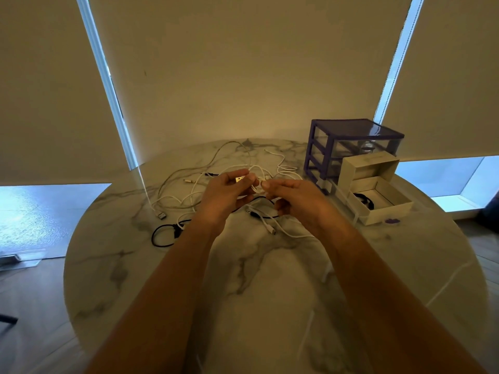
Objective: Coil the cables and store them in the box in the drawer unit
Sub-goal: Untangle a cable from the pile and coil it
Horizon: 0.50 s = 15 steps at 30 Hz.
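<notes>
Our left hand (229,193) pinches white cable (258,182) | our right hand (294,198) fingers curled, pinching same cable | box (378,209) open beside drawer unit (351,147)

round marble table (270,306), drawn roller blinds (243,63), wooden floor (32,300)

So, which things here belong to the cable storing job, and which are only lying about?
Belong to the job:
- white cable, pinched between left hand and right hand
- loose white cables
- black cable
- open white box
- purple drawer unit

Lying about:
- small purple piece on the marble table
</notes>
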Motion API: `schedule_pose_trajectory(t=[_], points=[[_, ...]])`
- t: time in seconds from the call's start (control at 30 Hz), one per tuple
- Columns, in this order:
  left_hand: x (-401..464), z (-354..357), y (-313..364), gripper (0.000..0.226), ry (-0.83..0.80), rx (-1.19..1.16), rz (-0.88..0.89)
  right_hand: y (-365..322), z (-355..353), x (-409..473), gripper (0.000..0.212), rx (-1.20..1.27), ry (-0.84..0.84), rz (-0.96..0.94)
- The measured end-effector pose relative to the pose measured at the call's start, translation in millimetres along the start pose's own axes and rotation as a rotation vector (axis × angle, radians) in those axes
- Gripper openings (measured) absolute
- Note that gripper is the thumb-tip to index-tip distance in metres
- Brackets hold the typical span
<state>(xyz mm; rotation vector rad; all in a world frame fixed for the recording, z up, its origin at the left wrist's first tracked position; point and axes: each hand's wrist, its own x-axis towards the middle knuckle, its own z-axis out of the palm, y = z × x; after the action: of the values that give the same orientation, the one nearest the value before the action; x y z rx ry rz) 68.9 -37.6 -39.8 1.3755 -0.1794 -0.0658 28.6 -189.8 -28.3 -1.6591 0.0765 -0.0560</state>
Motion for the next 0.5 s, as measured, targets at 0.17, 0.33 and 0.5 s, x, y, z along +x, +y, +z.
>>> schedule_pose_trajectory(t=[0.17,0.33,0.5], points=[[-1,5,-3,0.029,-0.018,0.007,-0.013,1,-8,-1,0.025,0.051,-0.044,0.026],[-4,13,-6,0.032,0.018,-0.04,-0.021,1,-6,-7,0.019,-0.094,0.108,-0.05],[-10,24,-8,0.019,-0.028,-0.172,-0.093,6,-8,-15,0.018,-0.291,0.259,-0.253]])
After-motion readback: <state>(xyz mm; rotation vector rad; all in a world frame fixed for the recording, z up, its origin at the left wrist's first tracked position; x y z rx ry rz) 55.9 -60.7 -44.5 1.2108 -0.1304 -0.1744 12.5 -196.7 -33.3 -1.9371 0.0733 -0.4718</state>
